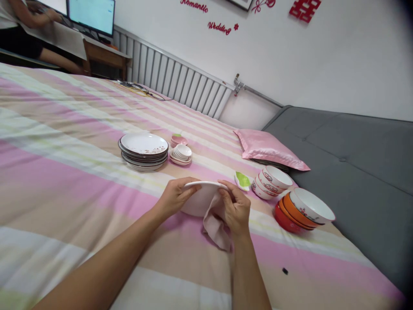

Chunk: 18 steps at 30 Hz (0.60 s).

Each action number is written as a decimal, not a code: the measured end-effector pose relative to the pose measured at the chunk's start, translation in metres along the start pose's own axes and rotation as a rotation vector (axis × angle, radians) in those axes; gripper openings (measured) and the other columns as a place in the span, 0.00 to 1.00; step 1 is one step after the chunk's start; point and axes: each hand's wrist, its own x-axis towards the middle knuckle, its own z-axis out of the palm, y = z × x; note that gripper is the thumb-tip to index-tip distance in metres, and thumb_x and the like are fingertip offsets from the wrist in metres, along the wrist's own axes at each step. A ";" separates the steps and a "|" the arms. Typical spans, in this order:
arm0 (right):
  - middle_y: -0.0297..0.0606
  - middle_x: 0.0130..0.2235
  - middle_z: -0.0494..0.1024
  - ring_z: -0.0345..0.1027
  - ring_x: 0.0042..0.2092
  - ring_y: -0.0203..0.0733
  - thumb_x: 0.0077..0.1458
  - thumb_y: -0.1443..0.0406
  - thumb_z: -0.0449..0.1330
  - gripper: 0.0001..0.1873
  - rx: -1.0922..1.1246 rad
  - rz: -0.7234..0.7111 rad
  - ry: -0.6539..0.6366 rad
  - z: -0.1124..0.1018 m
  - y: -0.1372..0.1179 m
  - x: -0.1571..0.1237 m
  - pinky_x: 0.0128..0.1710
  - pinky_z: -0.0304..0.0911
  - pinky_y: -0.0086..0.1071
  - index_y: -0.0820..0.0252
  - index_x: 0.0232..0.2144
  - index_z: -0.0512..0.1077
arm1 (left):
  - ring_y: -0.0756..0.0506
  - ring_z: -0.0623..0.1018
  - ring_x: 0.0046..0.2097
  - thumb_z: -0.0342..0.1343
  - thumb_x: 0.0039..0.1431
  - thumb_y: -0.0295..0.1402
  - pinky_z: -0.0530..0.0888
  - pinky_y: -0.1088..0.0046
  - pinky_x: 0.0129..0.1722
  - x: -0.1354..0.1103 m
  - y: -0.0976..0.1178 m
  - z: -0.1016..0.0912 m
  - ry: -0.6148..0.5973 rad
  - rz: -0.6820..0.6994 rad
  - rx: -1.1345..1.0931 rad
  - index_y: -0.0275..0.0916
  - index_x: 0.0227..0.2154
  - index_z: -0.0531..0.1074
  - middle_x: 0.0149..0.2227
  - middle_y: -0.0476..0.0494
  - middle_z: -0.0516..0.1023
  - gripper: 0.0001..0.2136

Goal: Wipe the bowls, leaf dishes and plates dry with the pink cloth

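Note:
Over the bed, both of my hands hold a tilted white dish (196,204) by its rim. Whether it is a plate or a shallow bowl I cannot tell. My left hand (177,194) pinches the left edge, thumb on the near side. On the right edge, my right hand (237,206) grips the rim together with a pinkish-beige cloth (217,228). The cloth lies against the dish and hangs below it. Beyond my left hand stands a stack of plates (143,144), the top one white with a small floral pattern.
Small white bowls (183,151) and pink dishes (179,140) sit beside the plates. To the right are a green leaf-shaped dish (242,180), stacked patterned bowls (271,183), larger orange-and-white bowls (303,211) and a small black object (285,271). Behind lies a pink pillow (271,148); a person (32,30) sits far left.

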 end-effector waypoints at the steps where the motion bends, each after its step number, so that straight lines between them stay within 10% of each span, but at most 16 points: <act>1: 0.38 0.39 0.79 0.73 0.42 0.41 0.55 0.59 0.58 0.12 0.008 0.024 0.006 0.000 0.002 0.000 0.43 0.68 0.34 0.56 0.39 0.76 | 0.47 0.76 0.37 0.53 0.58 0.39 0.70 0.76 0.38 0.000 0.000 0.000 0.005 -0.008 0.003 0.36 0.36 0.77 0.37 0.44 0.80 0.13; 18: 0.33 0.32 0.74 0.66 0.35 0.37 0.55 0.56 0.57 0.15 0.148 0.250 -0.043 0.006 0.030 -0.005 0.37 0.62 0.29 0.61 0.38 0.71 | 0.48 0.73 0.31 0.55 0.54 0.45 0.68 0.77 0.28 0.003 -0.004 -0.005 0.122 -0.240 -0.045 0.35 0.32 0.76 0.29 0.47 0.77 0.16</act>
